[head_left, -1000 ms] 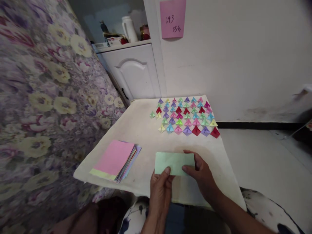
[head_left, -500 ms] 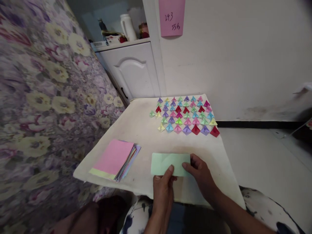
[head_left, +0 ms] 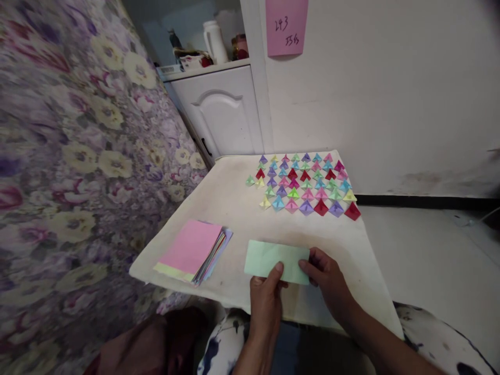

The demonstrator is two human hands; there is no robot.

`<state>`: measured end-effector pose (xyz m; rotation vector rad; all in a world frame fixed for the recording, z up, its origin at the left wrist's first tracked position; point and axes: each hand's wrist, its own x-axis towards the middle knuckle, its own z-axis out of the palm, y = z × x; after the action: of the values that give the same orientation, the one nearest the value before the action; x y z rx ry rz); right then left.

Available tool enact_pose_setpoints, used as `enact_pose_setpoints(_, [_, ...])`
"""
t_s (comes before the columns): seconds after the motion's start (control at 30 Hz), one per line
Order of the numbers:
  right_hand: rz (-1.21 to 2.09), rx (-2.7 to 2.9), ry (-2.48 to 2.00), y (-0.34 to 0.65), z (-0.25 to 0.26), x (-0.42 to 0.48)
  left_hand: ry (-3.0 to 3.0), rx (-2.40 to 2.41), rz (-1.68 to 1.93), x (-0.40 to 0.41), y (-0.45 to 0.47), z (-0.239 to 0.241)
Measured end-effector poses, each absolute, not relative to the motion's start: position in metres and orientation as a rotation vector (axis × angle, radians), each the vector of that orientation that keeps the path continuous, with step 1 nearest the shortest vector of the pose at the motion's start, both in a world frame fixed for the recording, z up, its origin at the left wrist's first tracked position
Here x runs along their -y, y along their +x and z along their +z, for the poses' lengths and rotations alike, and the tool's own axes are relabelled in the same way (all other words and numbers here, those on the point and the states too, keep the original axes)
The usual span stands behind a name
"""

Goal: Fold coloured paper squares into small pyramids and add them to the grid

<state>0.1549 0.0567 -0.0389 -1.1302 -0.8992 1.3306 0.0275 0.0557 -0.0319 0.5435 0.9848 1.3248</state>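
Note:
A light green sheet of paper [head_left: 262, 259], folded into a long rectangle, is held between both hands above the near part of the table. My left hand [head_left: 267, 297] grips its lower edge, thumb on top and fingers underneath. At the right end, my right hand [head_left: 326, 278] pinches the paper between thumb and fingers. To the left lies a stack of coloured paper [head_left: 191, 247] with a pink sheet on top. Beyond the hands, rows of small folded paper pieces [head_left: 307, 193] in many colours cover the far right of the table.
The cream-covered table [head_left: 219, 192] stands against a white wall. A floral curtain [head_left: 78, 172] hangs close on the left. Behind is a white cabinet [head_left: 222, 112] with a white jug [head_left: 215, 42] on its shelf. A pink note [head_left: 286, 28] is stuck to the wall.
The view has shifted slightly, moving the whole scene to the right. The green paper tilts a little, its right end lower; both hands keep their hold.

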Motion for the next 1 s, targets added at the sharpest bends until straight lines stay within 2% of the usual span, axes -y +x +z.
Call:
enact_pose_setpoints(0.3, [1.407,0.907,-1.132,0.148,-0.039,-0.052,0.598,-0.937,1.339,-0.059,0.023,-0.033])
enact_pose_setpoints(1.0, [1.253,1.089,-1.081,0.156,-0.027,-0.045,0.512,-0.888,1.327,-0.059,0.023,-0.021])
